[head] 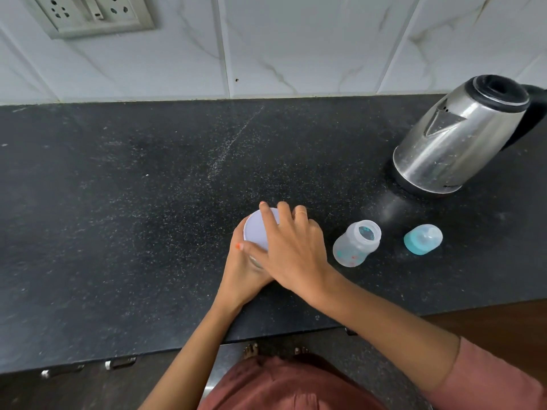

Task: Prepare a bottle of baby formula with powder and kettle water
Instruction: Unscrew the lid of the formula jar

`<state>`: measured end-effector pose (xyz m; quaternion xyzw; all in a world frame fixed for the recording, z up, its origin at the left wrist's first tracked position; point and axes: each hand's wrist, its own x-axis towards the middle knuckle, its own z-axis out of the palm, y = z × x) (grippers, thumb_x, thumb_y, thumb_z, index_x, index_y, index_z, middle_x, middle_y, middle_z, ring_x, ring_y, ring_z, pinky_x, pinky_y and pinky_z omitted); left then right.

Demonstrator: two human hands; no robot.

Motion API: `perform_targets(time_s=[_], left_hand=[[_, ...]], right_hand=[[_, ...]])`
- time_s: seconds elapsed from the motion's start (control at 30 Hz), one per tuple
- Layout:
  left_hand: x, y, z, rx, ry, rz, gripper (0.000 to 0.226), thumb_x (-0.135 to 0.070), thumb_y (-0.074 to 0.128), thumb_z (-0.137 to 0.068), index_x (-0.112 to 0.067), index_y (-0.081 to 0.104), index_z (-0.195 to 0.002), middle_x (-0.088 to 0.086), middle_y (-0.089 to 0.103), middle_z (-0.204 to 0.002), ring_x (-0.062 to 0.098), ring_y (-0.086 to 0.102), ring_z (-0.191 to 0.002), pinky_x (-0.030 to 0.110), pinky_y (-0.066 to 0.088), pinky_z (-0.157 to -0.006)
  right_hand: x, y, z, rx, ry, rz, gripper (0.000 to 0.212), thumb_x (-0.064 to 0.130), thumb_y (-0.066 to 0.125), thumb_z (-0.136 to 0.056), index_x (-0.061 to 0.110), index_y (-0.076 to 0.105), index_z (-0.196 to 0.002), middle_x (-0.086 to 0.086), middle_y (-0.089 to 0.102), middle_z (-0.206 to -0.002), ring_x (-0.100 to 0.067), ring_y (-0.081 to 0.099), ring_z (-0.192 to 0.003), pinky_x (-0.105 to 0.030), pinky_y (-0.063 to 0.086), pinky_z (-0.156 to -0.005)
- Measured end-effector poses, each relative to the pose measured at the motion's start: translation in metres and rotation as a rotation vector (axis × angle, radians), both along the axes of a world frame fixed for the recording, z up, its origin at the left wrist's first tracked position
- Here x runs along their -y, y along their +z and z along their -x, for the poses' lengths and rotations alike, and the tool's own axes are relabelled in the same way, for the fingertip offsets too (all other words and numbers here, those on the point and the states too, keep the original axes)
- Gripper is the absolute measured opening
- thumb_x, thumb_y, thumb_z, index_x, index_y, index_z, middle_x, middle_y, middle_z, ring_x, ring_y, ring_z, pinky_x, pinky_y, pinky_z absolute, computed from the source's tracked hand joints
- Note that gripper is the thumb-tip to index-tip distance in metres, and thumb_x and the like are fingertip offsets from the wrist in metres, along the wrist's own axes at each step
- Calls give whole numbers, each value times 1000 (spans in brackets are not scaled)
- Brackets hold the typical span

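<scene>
White plastic lid (pixel 257 232) is where it's all happening in the head view, the only view there is. It sits on a tub (pixel 255 262) that I'd guess holds the formula powder, near the front edge of the counter. The left hand (pixel 241 272) is wrapped round the tub's body from below, fingers curled on it. The right hand (pixel 293 250) is draped over the top, with fingertips on the far rim and the thumb hooked on the near edge, so both hands are gripping. Looks like the opening step to me. My tip: keep the tub planted flat on the stone and let the left hand do the bracing. Work the lid off slowly rather than yanking it, since a sudden pop would throw powder everywhere. The open baby bottle (pixel 356 244) stands just to the right with its teal teat cap (pixel 423 239) a bit further along, neither touching the hands. The steel kettle (pixel 461 134) is at the back right, well apart. The counter (pixel 118 202) is speckled black granite with a pale streak across it. Behind it are white marble-look wall tiles (pixel 296 39) and a socket plate (pixel 94 13) up top left.
</scene>
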<state>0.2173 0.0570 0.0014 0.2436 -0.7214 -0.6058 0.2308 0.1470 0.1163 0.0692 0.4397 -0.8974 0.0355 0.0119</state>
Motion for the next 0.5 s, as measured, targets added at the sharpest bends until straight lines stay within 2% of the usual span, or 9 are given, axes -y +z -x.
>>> perform_targets(time_s=[0.03, 0.1, 0.23, 0.37, 0.5], left_hand=[[-1, 1, 1, -6, 15, -8, 71, -14, 81, -67, -34, 40, -122, -36, 50, -113, -12, 53, -103, 4, 42, -78], [-2, 2, 2, -15, 52, -23, 69, -12, 82, -66, -41, 41, -114, -21, 57, -112, -9, 56, -101, 6, 44, -77], [-1, -4, 1, -12, 95, -1, 73, -22, 84, -60, -39, 44, -118, -13, 57, -117, -1, 57, -106, 12, 45, -83], [3, -8, 0, -2, 94, 24, 76, -39, 81, -53, -43, 43, -119, -13, 57, -118, 2, 57, -107, 17, 46, -86], [6, -12, 0, 14, 69, 55, 83, -34, 84, -52, -43, 42, -123, -18, 55, -120, 3, 55, -110, 22, 47, -88]], right_hand=[[1, -5, -3, -55, -29, 2, 82, 69, 17, -74, 16, 60, -118, -6, 65, -98, -22, 60, -80, -27, 42, -51], [4, -14, -3, -136, -28, 42, 82, 69, 17, -69, 17, 63, -111, -3, 65, -90, -19, 59, -73, -23, 35, -42], [6, -20, 8, -133, 84, 164, 70, 62, 29, -69, 12, 60, -106, -4, 61, -89, -19, 59, -72, -23, 37, -41], [6, -21, 15, -61, 174, 194, 69, 63, 33, -68, 10, 59, -105, -4, 57, -88, -19, 57, -71, -22, 28, -44], [6, -23, 19, -28, 240, 205, 66, 61, 37, -68, 12, 58, -108, -6, 56, -90, -20, 56, -72, -22, 28, -45]])
